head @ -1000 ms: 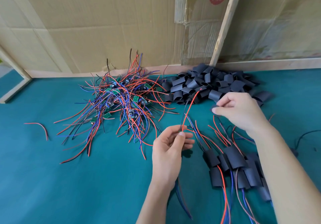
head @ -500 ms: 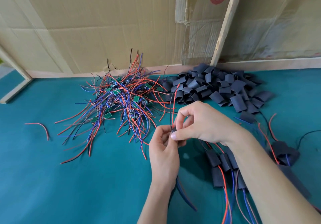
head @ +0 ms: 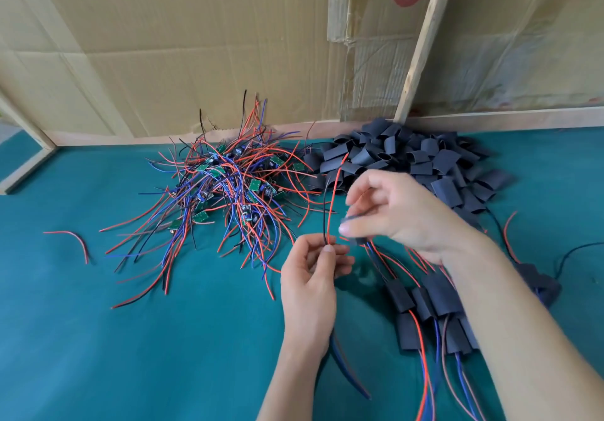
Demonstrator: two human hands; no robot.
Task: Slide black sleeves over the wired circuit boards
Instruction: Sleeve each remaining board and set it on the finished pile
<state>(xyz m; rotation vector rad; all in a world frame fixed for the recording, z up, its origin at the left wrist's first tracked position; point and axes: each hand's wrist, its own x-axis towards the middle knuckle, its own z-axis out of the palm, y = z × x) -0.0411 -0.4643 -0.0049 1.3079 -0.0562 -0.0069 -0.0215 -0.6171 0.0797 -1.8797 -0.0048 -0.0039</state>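
Left hand (head: pixel 310 276) pinches red and black wires (head: pixel 330 205) upright. Right hand (head: pixel 392 214), blurred, pinches black sleeve (head: pixel 348 219) just beside them, above teal tabletop (head: pixel 163 339).

Teal felt tabletop (head: pixel 130 339) lay bare to the left of and nearer than the left hand (head: pixel 310 276); open passage there. One loose red wire offcut (head: pixel 70 240) sat well out to the far left. Beyond and left of the left hand, a tangled heap of red, blue and black wires with small green circuit boards (head: pixel 225 191) blocked the surface. Beyond the right hand (head: pixel 395 211), a pile of flat black sleeves (head: pixel 425 159) reached the upright brown cardboard wall (head: pixel 196 44). Under and beside the right forearm, a cluster of black-sleeved boards with trailing wires (head: pixel 431 309) filled the tabletop. Only a narrow gap lay between the hands.
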